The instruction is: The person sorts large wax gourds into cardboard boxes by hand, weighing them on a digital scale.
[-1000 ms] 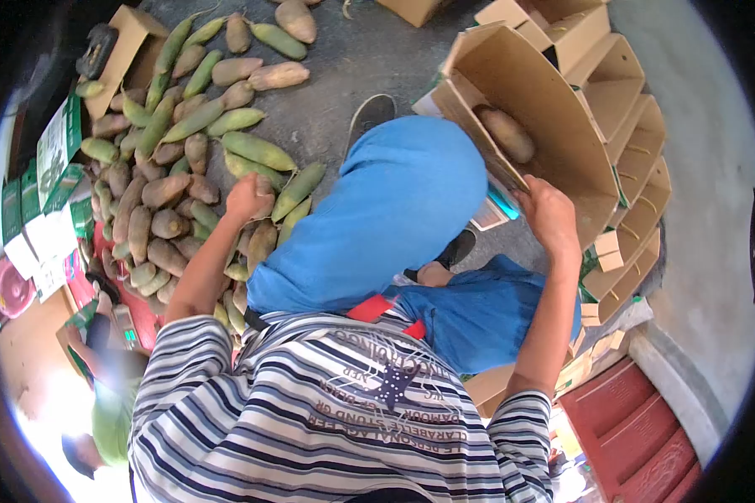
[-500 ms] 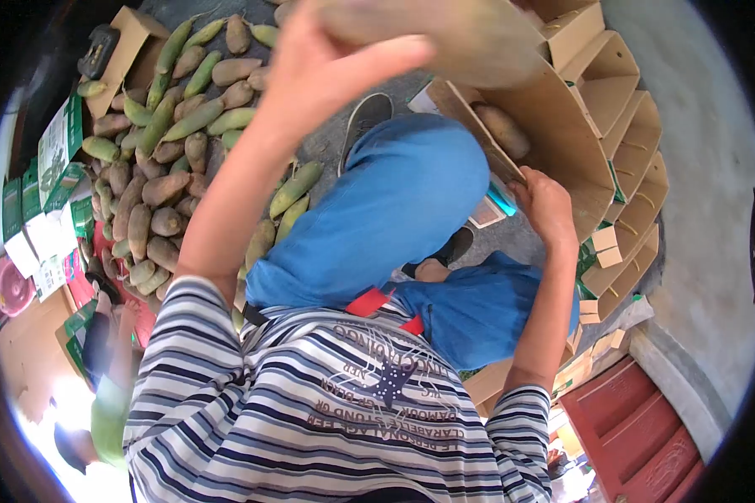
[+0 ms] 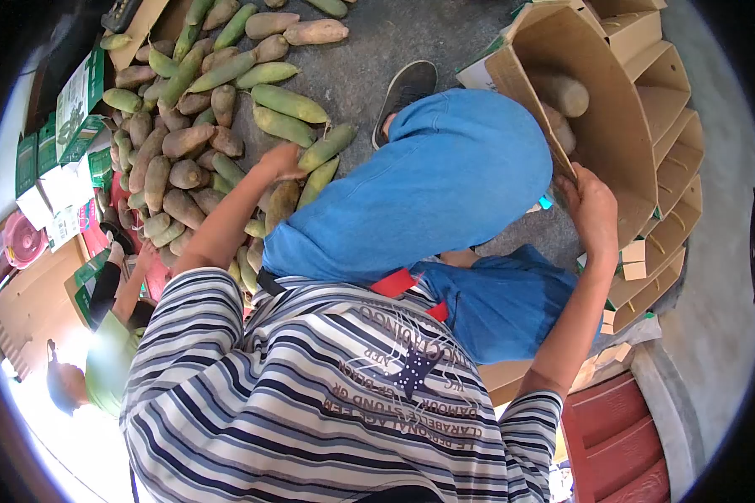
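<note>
My left hand (image 3: pixel 283 161) is at the right edge of a pile of long radishes, right at the end of a green radish (image 3: pixel 327 147). Its fingers are mostly hidden, so I cannot tell whether they grip it. Another green radish (image 3: pixel 319 179) lies just below. With my right hand (image 3: pixel 592 201) I grip the near rim of an open cardboard box (image 3: pixel 621 126), thumb and fingers on either side of the wall. Inside the box lie a pale radish (image 3: pixel 569 94) and a second radish (image 3: pixel 559 127), partly hidden by the wall.
Soil-covered radishes (image 3: pixel 189 141) spread across the floor to my left. More open cardboard boxes (image 3: pixel 671 159) stand in a row at the right. Green-and-white cartons (image 3: pixel 80 105) are at the far left, near another person (image 3: pixel 113 360). My bent knee (image 3: pixel 486 142) lies between pile and box.
My left hand has come down from above the box to the pile, without the large radish it held. Another radish now shows in the box. My right hand stays on the rim.
</note>
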A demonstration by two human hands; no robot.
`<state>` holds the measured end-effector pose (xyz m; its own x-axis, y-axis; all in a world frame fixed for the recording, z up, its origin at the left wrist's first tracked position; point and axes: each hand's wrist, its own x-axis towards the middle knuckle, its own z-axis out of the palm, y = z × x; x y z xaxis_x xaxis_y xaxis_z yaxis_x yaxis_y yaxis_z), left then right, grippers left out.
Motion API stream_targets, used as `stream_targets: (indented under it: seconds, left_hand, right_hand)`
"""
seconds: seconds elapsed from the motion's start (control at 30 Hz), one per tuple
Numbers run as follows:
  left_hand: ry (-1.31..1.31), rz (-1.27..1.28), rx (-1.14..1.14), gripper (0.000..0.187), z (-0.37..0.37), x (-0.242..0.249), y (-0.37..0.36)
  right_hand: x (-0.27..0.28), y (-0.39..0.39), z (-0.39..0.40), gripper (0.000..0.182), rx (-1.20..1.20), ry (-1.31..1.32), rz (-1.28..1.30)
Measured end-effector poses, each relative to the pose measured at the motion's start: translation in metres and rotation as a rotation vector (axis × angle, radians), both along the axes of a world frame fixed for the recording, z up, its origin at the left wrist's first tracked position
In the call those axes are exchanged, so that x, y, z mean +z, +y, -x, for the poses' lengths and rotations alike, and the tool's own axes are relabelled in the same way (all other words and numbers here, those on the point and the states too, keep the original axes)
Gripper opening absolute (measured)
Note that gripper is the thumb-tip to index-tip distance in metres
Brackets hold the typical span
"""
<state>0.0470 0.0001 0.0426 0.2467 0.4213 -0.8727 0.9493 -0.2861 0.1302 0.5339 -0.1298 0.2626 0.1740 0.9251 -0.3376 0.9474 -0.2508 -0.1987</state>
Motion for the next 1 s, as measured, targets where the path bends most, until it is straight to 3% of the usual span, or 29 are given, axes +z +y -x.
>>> stream_targets:
  seconds: [0.03,0.07,0.1,0.13,0.17,0.47,0.53,0.6,0.73,0.83,0.87,0.97,1.0]
  left_hand:
    - [0.096,0.147,-0.034,0.074,0.015,-0.003,-0.012]
    - [0.097,0.169,-0.028,0.085,0.059,-0.046,-0.038]
    - [0.121,0.155,0.015,0.093,0.07,-0.052,-0.052]
    - [0.143,0.141,0.059,0.1,0.079,-0.057,-0.065]
    - [0.19,0.092,0.135,0.106,0.067,-0.031,-0.069]
    - [0.048,-0.065,0.522,0.102,0.103,-0.078,-0.088]
    - [-0.109,-0.017,0.596,0.098,0.128,-0.115,-0.08]
    - [-0.204,0.115,0.842,0.086,0.112,-0.088,-0.068]
    - [-0.094,0.153,0.822,0.07,0.071,-0.031,-0.031]
    - [-0.34,0.183,0.878,0.07,0.033,0.03,-0.01]
    - [-0.212,0.069,0.669,0.068,0.016,0.057,0.003]
    - [-0.325,-0.078,0.591,0.068,0.031,0.065,0.037]
    - [-0.42,-0.073,0.638,0.067,0.012,0.095,0.042]
  right_hand:
    - [-0.002,0.0,-0.001,0.024,-0.002,0.01,0.001]
    - [-0.003,-0.001,-0.002,0.023,-0.008,0.017,0.003]
    - [-0.003,0.0,-0.002,0.023,0.011,0.012,0.005]
    - [-0.003,0.001,-0.001,0.023,0.022,0.0,0.007]
    - [-0.003,-0.001,-0.002,0.023,0.021,-0.015,0.011]
    - [-0.007,-0.005,-0.005,0.024,0.017,-0.021,0.039]
    - [-0.007,-0.006,-0.005,0.021,0.021,-0.021,0.014]
    - [-0.011,-0.008,-0.005,0.02,0.001,-0.006,-0.004]
    - [-0.013,-0.007,-0.007,0.021,0.01,0.011,-0.02]
    - [-0.015,-0.008,-0.007,0.021,0.028,-0.017,-0.005]
    - [-0.016,-0.009,-0.008,0.02,0.027,-0.016,-0.019]
    - [-0.017,-0.008,-0.007,0.018,0.02,-0.012,-0.05]
    - [-0.014,-0.007,-0.006,0.017,0.008,-0.012,-0.048]
